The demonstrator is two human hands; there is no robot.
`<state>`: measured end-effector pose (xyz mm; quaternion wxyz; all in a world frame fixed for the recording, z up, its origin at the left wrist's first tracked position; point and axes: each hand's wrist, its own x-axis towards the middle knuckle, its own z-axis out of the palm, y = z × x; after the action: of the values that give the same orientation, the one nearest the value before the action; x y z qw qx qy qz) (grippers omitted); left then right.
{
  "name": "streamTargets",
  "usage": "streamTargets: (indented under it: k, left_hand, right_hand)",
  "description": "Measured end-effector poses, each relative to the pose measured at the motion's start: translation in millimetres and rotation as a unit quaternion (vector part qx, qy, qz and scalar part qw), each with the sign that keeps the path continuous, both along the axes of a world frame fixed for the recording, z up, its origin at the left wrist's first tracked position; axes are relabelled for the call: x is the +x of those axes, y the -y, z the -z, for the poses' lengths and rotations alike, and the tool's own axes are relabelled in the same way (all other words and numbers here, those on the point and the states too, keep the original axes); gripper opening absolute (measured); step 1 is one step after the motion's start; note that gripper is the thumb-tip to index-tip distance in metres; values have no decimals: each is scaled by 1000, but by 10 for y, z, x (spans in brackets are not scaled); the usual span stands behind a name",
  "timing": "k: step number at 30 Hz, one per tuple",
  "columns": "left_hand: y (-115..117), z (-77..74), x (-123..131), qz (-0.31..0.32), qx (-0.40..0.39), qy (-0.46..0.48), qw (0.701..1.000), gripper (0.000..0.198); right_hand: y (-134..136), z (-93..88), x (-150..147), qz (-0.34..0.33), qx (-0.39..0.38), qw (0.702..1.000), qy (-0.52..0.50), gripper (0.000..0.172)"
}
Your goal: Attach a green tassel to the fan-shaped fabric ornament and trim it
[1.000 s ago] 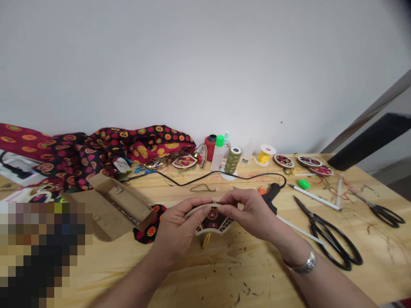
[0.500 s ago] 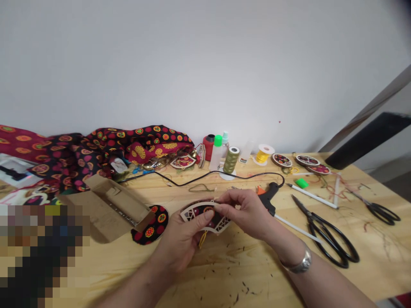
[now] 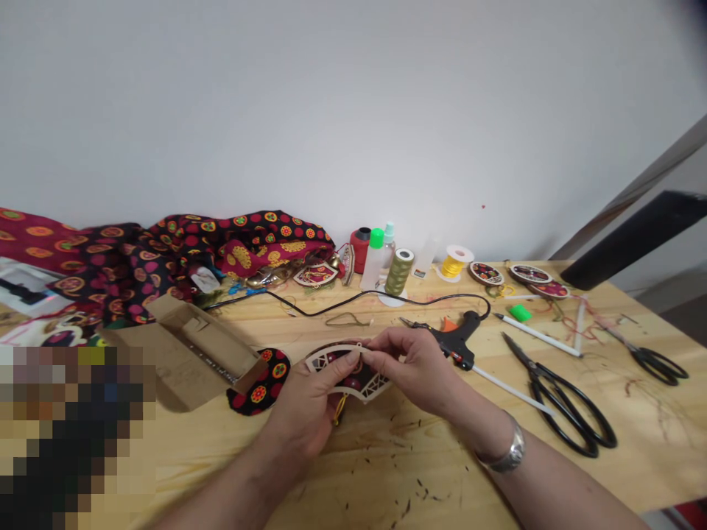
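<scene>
Both my hands hold a fan-shaped wooden ornament (image 3: 369, 383) with a cut-out frame over dark red patterned cloth, just above the wooden table (image 3: 353, 471). My left hand (image 3: 309, 401) grips it from below and the left, thumb on its face. My right hand (image 3: 417, 368) pinches its upper edge with thumb and fingers; a silver bangle (image 3: 505, 453) sits on that wrist. A yellow cord loop (image 3: 338, 408) hangs beneath the ornament.
A black glue gun (image 3: 458, 335) with its cord lies right behind my hands, large black scissors (image 3: 563, 405) to the right, smaller scissors (image 3: 652, 361) farther right. An open cardboard box (image 3: 188, 353) and a round cloth piece (image 3: 259, 386) lie left. Patterned fabric (image 3: 166, 254), thread spools (image 3: 398, 272) and bottles line the wall.
The ornament has tilted and shifted slightly left in my hands, showing more of its front face. My right fingers slid along its top edge.
</scene>
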<state>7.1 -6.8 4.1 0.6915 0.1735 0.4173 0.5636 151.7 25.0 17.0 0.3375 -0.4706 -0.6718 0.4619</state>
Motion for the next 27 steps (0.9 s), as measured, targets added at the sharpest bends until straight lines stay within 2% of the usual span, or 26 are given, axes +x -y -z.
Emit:
streamTargets:
  k: [14,27]
  left_hand:
    - [-17,26,-1,-1,-26,-34,999,19]
    - [-25,-4,-41,35,22,-27,999,15]
  right_hand:
    - [-2,60,1,7,4,1000,20,15]
    - [10,-34,8,-1,9,1000,14,14]
